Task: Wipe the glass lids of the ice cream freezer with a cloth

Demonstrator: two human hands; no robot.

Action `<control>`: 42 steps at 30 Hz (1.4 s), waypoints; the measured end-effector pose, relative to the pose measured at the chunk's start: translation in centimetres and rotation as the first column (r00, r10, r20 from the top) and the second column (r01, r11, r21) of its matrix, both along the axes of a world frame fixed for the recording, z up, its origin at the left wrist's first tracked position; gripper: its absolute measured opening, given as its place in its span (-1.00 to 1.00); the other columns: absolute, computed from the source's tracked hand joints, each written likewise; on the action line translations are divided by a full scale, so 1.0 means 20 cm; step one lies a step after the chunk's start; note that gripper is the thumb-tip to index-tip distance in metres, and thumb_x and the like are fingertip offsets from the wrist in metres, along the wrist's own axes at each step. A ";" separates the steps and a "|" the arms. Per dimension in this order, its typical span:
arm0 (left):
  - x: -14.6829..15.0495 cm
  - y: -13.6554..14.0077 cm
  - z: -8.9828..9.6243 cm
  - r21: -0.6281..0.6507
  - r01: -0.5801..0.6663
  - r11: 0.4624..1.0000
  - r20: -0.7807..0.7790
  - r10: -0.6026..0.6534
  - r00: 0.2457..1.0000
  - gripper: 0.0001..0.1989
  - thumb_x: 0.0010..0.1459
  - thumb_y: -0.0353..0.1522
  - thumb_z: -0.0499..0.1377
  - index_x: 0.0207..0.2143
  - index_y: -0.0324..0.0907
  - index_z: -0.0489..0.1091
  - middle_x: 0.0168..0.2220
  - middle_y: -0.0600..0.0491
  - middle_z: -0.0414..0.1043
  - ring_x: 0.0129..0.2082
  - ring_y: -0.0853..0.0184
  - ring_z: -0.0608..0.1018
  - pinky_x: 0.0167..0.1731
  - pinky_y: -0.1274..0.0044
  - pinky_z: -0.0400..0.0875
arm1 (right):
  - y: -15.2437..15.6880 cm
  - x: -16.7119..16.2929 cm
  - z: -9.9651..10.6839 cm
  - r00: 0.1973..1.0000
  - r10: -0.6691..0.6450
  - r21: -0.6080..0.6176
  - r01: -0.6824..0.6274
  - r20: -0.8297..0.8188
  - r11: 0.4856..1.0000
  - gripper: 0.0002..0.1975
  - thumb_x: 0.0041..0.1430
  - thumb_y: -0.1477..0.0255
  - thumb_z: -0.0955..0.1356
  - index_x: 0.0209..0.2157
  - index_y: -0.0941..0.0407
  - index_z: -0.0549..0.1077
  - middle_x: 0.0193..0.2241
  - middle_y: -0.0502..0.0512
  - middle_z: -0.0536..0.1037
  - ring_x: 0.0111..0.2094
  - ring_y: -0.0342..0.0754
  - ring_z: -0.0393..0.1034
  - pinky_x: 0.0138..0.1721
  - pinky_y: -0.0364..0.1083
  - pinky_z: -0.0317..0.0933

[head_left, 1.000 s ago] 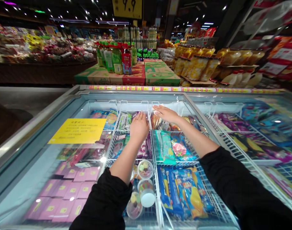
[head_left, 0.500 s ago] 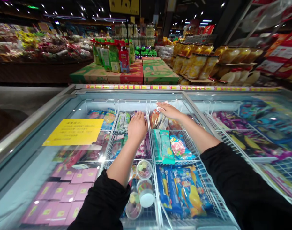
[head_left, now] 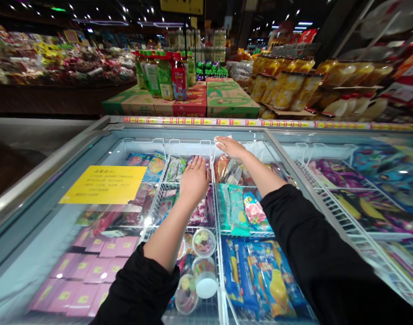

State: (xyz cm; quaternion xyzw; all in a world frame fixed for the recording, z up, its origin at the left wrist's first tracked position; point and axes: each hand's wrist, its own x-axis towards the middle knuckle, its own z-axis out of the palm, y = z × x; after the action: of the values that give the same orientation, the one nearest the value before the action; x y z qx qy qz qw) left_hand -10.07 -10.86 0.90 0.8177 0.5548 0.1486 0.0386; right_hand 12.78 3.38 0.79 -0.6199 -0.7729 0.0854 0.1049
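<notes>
My left hand point(head_left: 194, 177) lies flat on the glass lid point(head_left: 179, 134) of a chest freezer, its fingers stretched out and nothing in it. Farther forward and to the right, my right hand point(head_left: 230, 148) presses a white wiping cloth point(head_left: 223, 139) against the glass near the back edge. Only the cloth's edges show around the fingers; the rest is hidden under the palm. Below the glass, wire baskets hold bagged ice pops, blue packets point(head_left: 260, 275), a teal packet point(head_left: 238, 207) and clear round tubs point(head_left: 203, 242).
A yellow notice point(head_left: 104, 185) sits on the glass at the left, above stacked pink boxes point(head_left: 87, 289). Price labels point(head_left: 231, 122) line the freezer's back rim. Behind it stand bottles point(head_left: 165, 76) on cartons point(head_left: 229, 97) and jars point(head_left: 294, 90) of yellow fruit.
My right hand has slid with the cloth a little forward and left over the glass. The left hand has stayed nearly in place. The view has shifted slightly.
</notes>
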 end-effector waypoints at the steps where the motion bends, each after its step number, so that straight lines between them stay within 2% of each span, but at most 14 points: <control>1: 0.00 0.00 0.00 -0.001 0.000 1.000 0.001 0.000 1.000 -0.45 0.51 -0.37 -0.09 0.46 -0.32 0.23 0.51 -0.12 0.14 0.54 0.23 0.19 0.51 0.33 0.09 | -0.03 0.03 0.00 1.000 -0.018 0.004 0.018 0.003 1.000 -0.33 0.55 0.08 0.12 0.52 0.08 0.19 0.54 0.09 0.13 0.54 0.17 -0.01 0.53 0.17 -0.10; 4: 0.01 -0.01 0.01 -0.006 -0.009 1.000 0.018 0.009 1.000 -0.45 0.50 -0.38 -0.09 0.46 -0.27 0.24 0.51 -0.12 0.16 0.53 0.23 0.21 0.50 0.29 0.10 | -0.17 0.07 -0.01 1.000 -0.020 0.020 0.020 0.015 1.000 -0.33 0.55 0.08 0.09 0.52 0.06 0.19 0.54 0.06 0.13 0.54 0.17 -0.02 0.53 0.19 -0.09; 7: 0.01 -0.01 0.01 -0.005 -0.014 1.000 0.027 0.014 1.000 -0.45 0.50 -0.38 -0.09 0.46 -0.30 0.24 0.50 -0.13 0.16 0.52 0.22 0.22 0.50 0.30 0.10 | -0.30 0.01 -0.02 0.996 0.084 0.008 -0.084 0.026 0.996 -0.33 0.54 0.06 0.08 0.53 0.00 0.17 0.54 0.00 0.11 0.55 0.14 -0.04 0.55 0.17 -0.14; 9: 0.01 -0.01 0.01 0.002 -0.008 1.000 0.022 0.008 1.000 -0.45 0.50 -0.39 -0.09 0.46 -0.34 0.23 0.51 -0.16 0.15 0.53 0.21 0.21 0.51 0.32 0.09 | -0.34 -0.07 -0.02 0.987 0.161 0.002 -0.161 0.023 0.987 -0.34 0.54 0.05 0.09 0.53 -0.05 0.15 0.54 -0.04 0.10 0.55 0.13 -0.06 0.55 0.15 -0.16; 12: 0.01 -0.02 0.02 0.003 -0.003 1.000 0.009 0.003 1.000 -0.45 0.51 -0.39 -0.09 0.45 -0.37 0.23 0.51 -0.17 0.15 0.53 0.20 0.21 0.51 0.34 0.08 | -0.28 -0.19 0.00 0.982 0.190 -0.011 -0.190 0.022 0.982 -0.35 0.53 0.08 0.11 0.53 -0.06 0.15 0.54 -0.05 0.11 0.55 0.12 -0.04 0.55 0.15 -0.13; 15: 0.01 -0.02 0.03 -0.017 -0.009 1.000 0.000 0.009 1.000 -0.45 0.51 -0.39 -0.09 0.45 -0.37 0.23 0.51 -0.16 0.15 0.53 0.20 0.21 0.51 0.34 0.07 | -0.13 -0.24 0.02 0.993 0.112 -0.023 -0.111 0.032 0.994 -0.35 0.53 0.12 0.12 0.53 -0.01 0.15 0.54 0.00 0.11 0.55 0.15 -0.02 0.53 0.17 -0.08; 18: 0.01 -0.03 0.04 -0.022 -0.012 1.000 -0.004 0.012 1.000 -0.45 0.52 -0.39 -0.09 0.46 -0.38 0.22 0.51 -0.16 0.13 0.53 0.19 0.21 0.51 0.33 0.08 | 0.00 -0.20 0.03 0.998 0.046 -0.028 -0.045 0.041 0.999 -0.34 0.53 0.12 0.12 0.53 0.03 0.15 0.55 0.04 0.08 0.55 0.17 -0.02 0.53 0.19 -0.09; 21: 0.01 -0.04 0.05 -0.029 -0.016 0.999 -0.013 0.016 1.000 -0.44 0.51 -0.40 -0.09 0.47 -0.39 0.20 0.51 -0.17 0.10 0.53 0.19 0.21 0.50 0.33 0.10 | 0.03 -0.07 0.02 0.999 0.010 -0.031 -0.009 0.035 0.999 -0.31 0.53 0.05 0.09 0.53 0.03 0.15 0.55 0.05 0.08 0.55 0.17 -0.04 0.54 0.19 -0.11; 26: 0.02 -0.05 0.05 -0.032 -0.013 0.999 0.000 0.013 1.000 -0.44 0.50 -0.40 -0.07 0.46 -0.40 0.21 0.50 -0.20 0.12 0.52 0.18 0.23 0.50 0.32 0.10 | -0.19 0.08 -0.01 0.998 -0.015 0.008 0.015 0.054 1.000 -0.29 0.52 0.04 0.05 0.53 0.05 0.15 0.54 0.07 0.11 0.54 0.20 -0.02 0.54 0.21 -0.09; 29: 0.02 -0.05 0.04 -0.017 -0.014 1.000 0.016 0.014 1.000 -0.44 0.50 -0.40 -0.08 0.46 -0.36 0.23 0.50 -0.19 0.13 0.51 0.18 0.24 0.49 0.32 0.12 | -0.37 0.03 -0.03 0.997 0.028 0.033 -0.031 0.067 0.999 -0.31 0.52 0.07 0.05 0.53 0.02 0.15 0.54 0.04 0.11 0.55 0.20 -0.03 0.54 0.23 -0.09; 32: 0.02 -0.04 0.03 0.003 -0.015 1.000 0.015 0.015 1.000 -0.44 0.50 -0.39 -0.08 0.47 -0.34 0.21 0.50 -0.18 0.14 0.52 0.18 0.24 0.49 0.30 0.12 | -0.45 -0.10 -0.02 0.996 0.061 0.039 -0.064 0.070 0.997 -0.33 0.53 0.08 0.05 0.53 -0.01 0.15 0.54 0.01 0.12 0.55 0.20 -0.03 0.54 0.23 -0.09; 34: 0.02 -0.04 0.02 0.005 -0.015 1.000 0.008 0.015 1.000 -0.43 0.50 -0.39 -0.09 0.47 -0.35 0.21 0.51 -0.18 0.14 0.52 0.18 0.23 0.50 0.31 0.11 | -0.42 -0.19 0.00 0.994 0.082 0.029 -0.084 0.066 0.996 -0.34 0.54 0.11 0.06 0.53 0.02 0.16 0.54 0.02 0.12 0.55 0.19 -0.04 0.54 0.22 -0.11; 37: 0.01 -0.04 0.02 -0.012 -0.010 1.000 0.000 0.010 1.000 -0.44 0.51 -0.40 -0.10 0.47 -0.38 0.21 0.51 -0.19 0.13 0.52 0.18 0.22 0.50 0.32 0.10 | -0.29 -0.27 0.04 0.994 0.102 -0.015 -0.101 0.050 0.995 -0.34 0.53 0.15 0.09 0.53 0.07 0.15 0.54 0.04 0.10 0.55 0.19 -0.03 0.54 0.19 -0.12; 42: 0.01 -0.04 0.04 -0.031 -0.019 0.999 0.002 0.019 1.000 -0.44 0.52 -0.38 -0.11 0.48 -0.31 0.20 0.52 -0.12 0.12 0.53 0.22 0.20 0.51 0.31 0.09 | -0.03 -0.15 0.04 0.999 0.034 -0.039 -0.033 0.019 0.999 -0.33 0.54 0.11 0.11 0.54 0.04 0.11 0.56 0.03 0.06 0.55 0.21 -0.06 0.53 0.24 -0.12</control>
State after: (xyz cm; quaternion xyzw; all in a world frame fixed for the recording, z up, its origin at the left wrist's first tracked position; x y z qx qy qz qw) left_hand -9.92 -11.70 1.73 0.8116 0.5646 0.1414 0.0505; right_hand 9.84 2.85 1.54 -0.6096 -0.7824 0.0956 0.0838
